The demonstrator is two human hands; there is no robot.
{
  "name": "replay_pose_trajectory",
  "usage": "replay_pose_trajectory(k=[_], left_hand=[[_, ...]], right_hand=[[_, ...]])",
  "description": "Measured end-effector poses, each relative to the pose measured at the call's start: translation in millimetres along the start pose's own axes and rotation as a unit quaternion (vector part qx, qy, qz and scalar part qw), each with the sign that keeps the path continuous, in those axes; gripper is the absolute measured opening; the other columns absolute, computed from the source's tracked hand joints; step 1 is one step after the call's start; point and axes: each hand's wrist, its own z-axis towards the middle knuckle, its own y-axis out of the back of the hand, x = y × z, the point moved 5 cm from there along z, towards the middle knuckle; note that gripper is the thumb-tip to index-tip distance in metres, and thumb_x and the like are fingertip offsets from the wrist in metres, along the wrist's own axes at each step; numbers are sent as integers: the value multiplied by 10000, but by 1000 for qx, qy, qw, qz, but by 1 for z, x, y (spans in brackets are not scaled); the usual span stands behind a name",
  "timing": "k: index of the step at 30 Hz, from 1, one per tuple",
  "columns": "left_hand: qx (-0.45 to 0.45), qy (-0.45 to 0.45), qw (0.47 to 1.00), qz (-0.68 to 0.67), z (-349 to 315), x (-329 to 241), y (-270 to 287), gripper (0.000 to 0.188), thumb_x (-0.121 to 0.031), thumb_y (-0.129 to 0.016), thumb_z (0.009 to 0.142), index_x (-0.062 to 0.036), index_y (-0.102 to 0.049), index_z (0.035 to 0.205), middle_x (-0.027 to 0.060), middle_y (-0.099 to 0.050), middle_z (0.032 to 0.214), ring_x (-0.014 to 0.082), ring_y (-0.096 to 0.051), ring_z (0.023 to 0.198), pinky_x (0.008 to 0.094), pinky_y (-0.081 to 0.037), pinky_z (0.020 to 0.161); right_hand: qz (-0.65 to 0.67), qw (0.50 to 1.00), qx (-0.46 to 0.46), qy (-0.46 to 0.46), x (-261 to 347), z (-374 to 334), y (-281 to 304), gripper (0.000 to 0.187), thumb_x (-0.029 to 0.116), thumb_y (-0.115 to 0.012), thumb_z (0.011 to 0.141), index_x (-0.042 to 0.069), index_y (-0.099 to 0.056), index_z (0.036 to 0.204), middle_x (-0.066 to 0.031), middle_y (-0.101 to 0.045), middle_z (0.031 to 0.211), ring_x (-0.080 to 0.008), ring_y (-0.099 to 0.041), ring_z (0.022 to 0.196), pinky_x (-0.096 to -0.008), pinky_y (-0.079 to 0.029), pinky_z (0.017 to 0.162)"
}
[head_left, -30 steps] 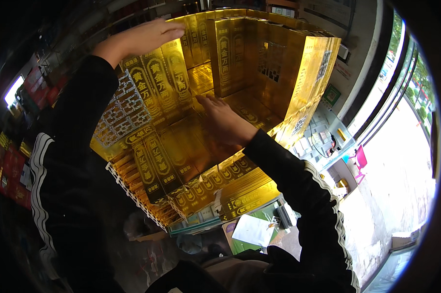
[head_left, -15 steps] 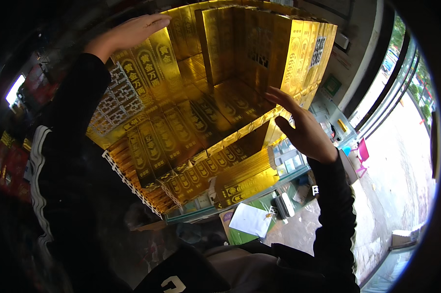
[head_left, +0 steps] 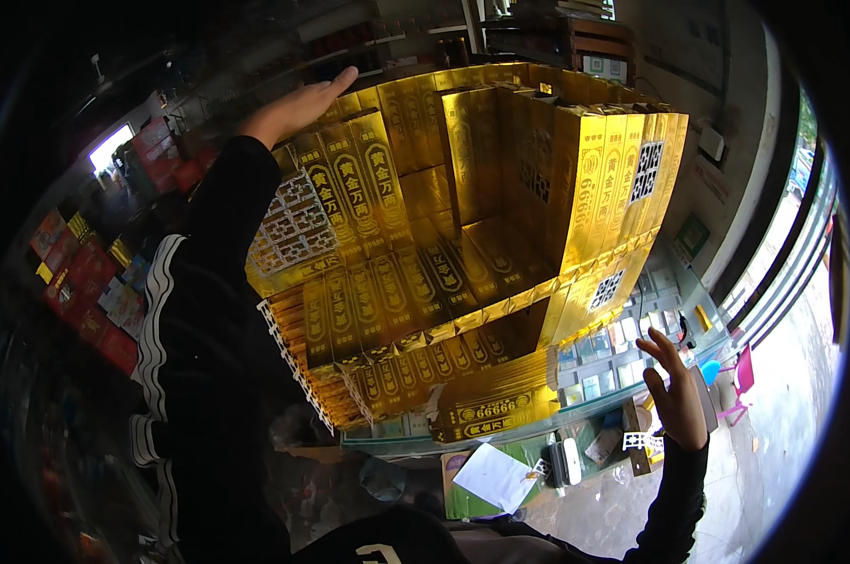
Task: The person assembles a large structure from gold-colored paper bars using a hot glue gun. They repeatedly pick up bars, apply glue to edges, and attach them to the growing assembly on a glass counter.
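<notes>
A large house-like structure of folded gold foil paper panels (head_left: 500, 301) stands on a glass counter, with an upper level, a lower level and upright walls. My left hand (head_left: 298, 108) is stretched out flat at the top of its left wall. Whether the palm presses on that edge I cannot tell. White lattice panels (head_left: 298, 226) cover part of the left wall. My right hand (head_left: 677, 395) hangs in the air right of the structure, fingers spread, holding nothing. Near its wrist lies a small white lattice piece (head_left: 643, 441). Square cut-out patterns (head_left: 645, 171) mark the right wall.
The glass display counter (head_left: 585, 399) holds small packs. Below its front edge are a white sheet (head_left: 489, 477) on a green surface and a black-and-white device (head_left: 566, 462). Red boxes (head_left: 96, 310) fill the left. A pink chair (head_left: 743, 371) stands at the right by a bright doorway.
My right hand has moved down and right, away from the structure's right wall. My left hand stays by the top of the left wall. The view has shifted, showing more of the background.
</notes>
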Motion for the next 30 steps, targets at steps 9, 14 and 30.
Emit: replay_pose_trajectory(k=[9, 14, 30], left_hand=[[64, 9, 991, 114, -3, 9, -34, 944, -701, -393, 882, 54, -279, 1436, 261, -315, 1465, 385, -330, 1357, 472, -337, 1111], [47, 12, 985, 165, -5, 6, -34, 938, -707, -405, 875, 74, -350, 1392, 279, -444, 1368, 383, -456, 1267, 461, -420, 1026], [-45, -99, 994, 27, 15, 26, -36, 805, -660, -432, 907, -38, -386, 1416, 184, -450, 1396, 327, -416, 1312, 438, -341, 1063]], right_hand=[[39, 999, 14, -13, -8, -8, -4, 508, 25, -503, 909, 54, -384, 1402, -178, -593, 1276, -325, -545, 1214, -408, -386, 1039], [25, 999, 25, 1, -3, -7, -11, 508, 38, -535, 910, 61, -387, 1395, -162, -598, 1272, -326, -584, 1164, -373, -472, 934], [-2, 995, 61, -85, -53, -50, -13, 461, 174, -536, 954, 33, -396, 1370, -176, -621, 1205, -290, -640, 1058, -374, -502, 911]])
